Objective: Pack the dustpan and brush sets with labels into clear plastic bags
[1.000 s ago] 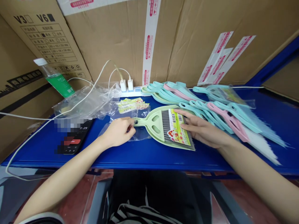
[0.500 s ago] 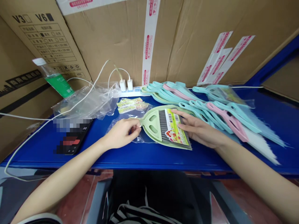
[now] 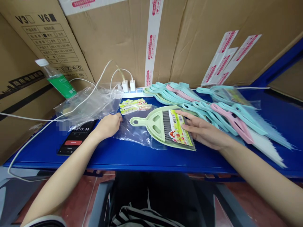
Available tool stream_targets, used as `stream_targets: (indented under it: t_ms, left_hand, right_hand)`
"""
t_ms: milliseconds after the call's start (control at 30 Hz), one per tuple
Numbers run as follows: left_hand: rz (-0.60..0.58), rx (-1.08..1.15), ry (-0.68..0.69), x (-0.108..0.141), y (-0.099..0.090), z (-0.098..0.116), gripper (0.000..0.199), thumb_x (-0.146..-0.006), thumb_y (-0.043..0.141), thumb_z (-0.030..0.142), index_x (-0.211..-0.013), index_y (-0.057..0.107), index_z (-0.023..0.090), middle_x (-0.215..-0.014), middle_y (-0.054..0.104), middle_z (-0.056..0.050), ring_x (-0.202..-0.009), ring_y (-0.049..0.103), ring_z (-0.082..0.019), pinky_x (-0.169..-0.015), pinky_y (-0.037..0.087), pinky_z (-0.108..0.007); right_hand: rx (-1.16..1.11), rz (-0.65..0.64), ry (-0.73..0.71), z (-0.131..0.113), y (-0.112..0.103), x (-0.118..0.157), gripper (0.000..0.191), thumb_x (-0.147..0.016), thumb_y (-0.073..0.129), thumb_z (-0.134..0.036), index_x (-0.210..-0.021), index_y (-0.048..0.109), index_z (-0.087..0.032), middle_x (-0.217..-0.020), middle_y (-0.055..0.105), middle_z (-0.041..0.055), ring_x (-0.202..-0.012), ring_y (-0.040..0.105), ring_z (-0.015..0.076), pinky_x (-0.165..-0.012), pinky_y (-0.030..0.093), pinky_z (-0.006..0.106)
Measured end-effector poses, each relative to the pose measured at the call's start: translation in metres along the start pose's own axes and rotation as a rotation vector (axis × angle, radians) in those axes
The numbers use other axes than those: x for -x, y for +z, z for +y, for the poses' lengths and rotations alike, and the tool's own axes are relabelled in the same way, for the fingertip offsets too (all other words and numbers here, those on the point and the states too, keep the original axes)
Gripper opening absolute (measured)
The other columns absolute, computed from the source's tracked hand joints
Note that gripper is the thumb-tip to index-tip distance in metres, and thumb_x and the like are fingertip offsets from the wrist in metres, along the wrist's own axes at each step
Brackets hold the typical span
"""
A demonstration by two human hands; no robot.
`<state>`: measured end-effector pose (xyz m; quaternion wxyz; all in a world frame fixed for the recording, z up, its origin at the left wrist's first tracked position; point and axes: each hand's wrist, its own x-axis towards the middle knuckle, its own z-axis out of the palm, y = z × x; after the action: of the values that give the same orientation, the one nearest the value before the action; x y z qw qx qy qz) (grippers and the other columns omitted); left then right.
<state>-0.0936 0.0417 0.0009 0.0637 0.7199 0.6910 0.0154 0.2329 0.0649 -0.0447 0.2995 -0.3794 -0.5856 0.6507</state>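
A green dustpan (image 3: 156, 136) lies with a grey-bristled brush (image 3: 167, 124) on it, its handle pointing left. On the bristles rests a yellow-green printed card (image 3: 177, 127). My right hand (image 3: 201, 129) holds the card and brush at their right side, thumb and fingers around the edge. A clear plastic bag (image 3: 132, 134) lies partly under the dustpan handle. My left hand (image 3: 109, 126) is closed at the bag's left edge; its fingertips are mostly hidden, and what they pinch is hard to make out. More printed cards (image 3: 132, 106) lie just behind the bag.
Blue, pink and green dustpans (image 3: 165, 93) and brushes (image 3: 227, 116) are piled behind and to the right. Clear bags (image 3: 90, 101), a phone (image 3: 73, 142), a bottle (image 3: 62, 85) and white cables are at the left. Cardboard (image 3: 123, 41) stands behind the blue table (image 3: 146, 159).
My left hand has let go of the dustpan handle and moved left to the bag's edge. The handle and more of the bag now show. My right hand has barely moved.
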Motion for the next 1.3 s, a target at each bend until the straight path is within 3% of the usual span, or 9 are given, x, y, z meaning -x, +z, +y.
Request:
stream_targets:
  t_ms: [167, 300, 467, 700, 1100, 1300]
  left_hand:
    - [-0.100, 0.179, 0.137, 0.003, 0.006, 0.012, 0.018, -0.090, 0.036, 0.021, -0.083, 0.052, 0.022, -0.057, 0.064, 0.004, -0.048, 0.060, -0.013, -0.057, 0.046, -0.023]
    - [-0.148, 0.272, 0.161, 0.003, 0.005, 0.012, 0.016, -0.090, 0.036, 0.025, -0.083, 0.049, 0.022, -0.055, 0.064, 0.006, -0.041, 0.055, -0.010, -0.052, 0.044, -0.021]
    - [-0.101, 0.285, 0.140, 0.000, 0.003, 0.009, 0.019, -0.089, 0.037, 0.027, -0.075, 0.048, 0.022, -0.051, 0.060, 0.007, -0.039, 0.050, -0.010, -0.053, 0.041, -0.023]
    - [-0.036, 0.279, 0.159, -0.003, 0.004, 0.010, 0.025, -0.089, 0.039, 0.028, -0.067, 0.049, 0.022, -0.055, 0.060, 0.004, -0.052, 0.057, -0.012, -0.059, 0.042, -0.023]
    - [0.051, 0.131, 0.080, -0.002, -0.003, 0.010, 0.017, -0.081, 0.047, 0.024, -0.067, 0.056, 0.021, -0.059, 0.059, 0.002, -0.056, 0.055, -0.014, -0.060, 0.037, -0.026]
    - [0.053, 0.068, 0.039, 0.001, -0.010, 0.004, 0.018, -0.079, 0.046, 0.024, -0.063, 0.054, 0.021, -0.059, 0.059, 0.001, -0.056, 0.053, -0.014, -0.059, 0.036, -0.026]
  right_hand:
    - [0.008, -0.010, -0.009, 0.000, 0.001, 0.000, 0.070, -0.088, 0.065, -0.041, -0.151, 0.036, -0.033, -0.136, 0.062, 0.0074, -0.119, 0.063, 0.0251, -0.099, 0.055, 0.043]
    - [-0.016, -0.002, 0.006, 0.000, 0.003, 0.000, 0.072, -0.085, 0.068, -0.041, -0.149, 0.037, -0.033, -0.139, 0.059, 0.0074, -0.120, 0.062, 0.0246, -0.100, 0.055, 0.042]
    - [-0.038, -0.022, 0.022, 0.002, 0.004, -0.001, 0.073, -0.086, 0.068, -0.041, -0.150, 0.034, -0.034, -0.139, 0.059, 0.0078, -0.120, 0.062, 0.0249, -0.100, 0.055, 0.043]
    - [-0.017, -0.045, 0.004, 0.004, 0.003, -0.002, 0.075, -0.086, 0.068, -0.045, -0.151, 0.033, -0.034, -0.138, 0.058, 0.0088, -0.118, 0.063, 0.0248, -0.097, 0.056, 0.042]
    - [-0.016, 0.005, 0.006, 0.001, 0.009, 0.000, 0.066, -0.089, 0.062, -0.046, -0.148, 0.036, -0.035, -0.134, 0.061, 0.0078, -0.123, 0.060, 0.0260, -0.104, 0.050, 0.047]
    - [-0.034, 0.069, 0.103, -0.003, 0.010, 0.001, 0.068, -0.086, 0.066, -0.037, -0.146, 0.035, -0.031, -0.129, 0.063, 0.0083, -0.118, 0.063, 0.0252, -0.108, 0.047, 0.045]
